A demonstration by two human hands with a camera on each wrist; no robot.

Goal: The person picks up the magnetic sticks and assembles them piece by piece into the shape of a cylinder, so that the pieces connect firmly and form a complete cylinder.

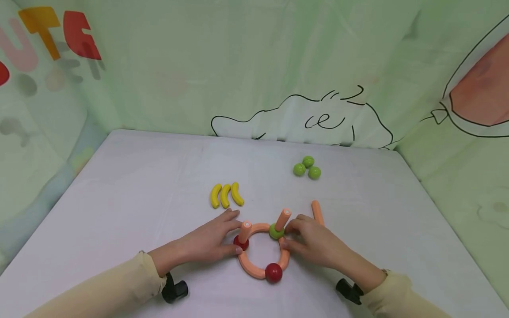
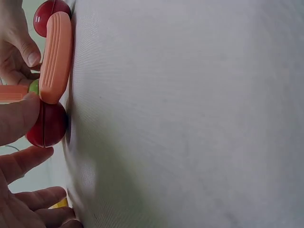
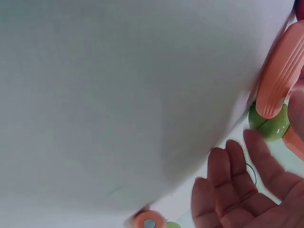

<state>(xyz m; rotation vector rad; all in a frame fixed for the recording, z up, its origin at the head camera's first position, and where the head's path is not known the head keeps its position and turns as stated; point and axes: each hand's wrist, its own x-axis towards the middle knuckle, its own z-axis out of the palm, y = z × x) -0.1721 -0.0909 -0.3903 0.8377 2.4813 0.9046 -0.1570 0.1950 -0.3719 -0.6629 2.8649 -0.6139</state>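
On the table lies a ring of curved orange pieces [image 1: 249, 268] joined by balls. My left hand [image 1: 210, 240] holds the red ball [image 1: 241, 242] at the ring's left between thumb and index finger, its other fingers spread. From that ball rises a straight orange stick [image 1: 245, 230]. My right hand [image 1: 316, 242] pinches the green ball [image 1: 275, 232] at the far right of the ring; a second orange stick [image 1: 283, 219] stands tilted in it. In the right wrist view, the thumb and index finger are at the green ball [image 3: 268, 124]. Another red ball [image 1: 273, 273] sits at the ring's near side.
Three yellow toy bananas [image 1: 226, 195] lie beyond my left hand. Three loose green balls [image 1: 308, 167] are grouped farther back on the right. Behind my right hand lies a loose orange stick [image 1: 317, 212]. Printed cloth walls [image 1: 254, 62] border the white table [image 1: 159, 176].
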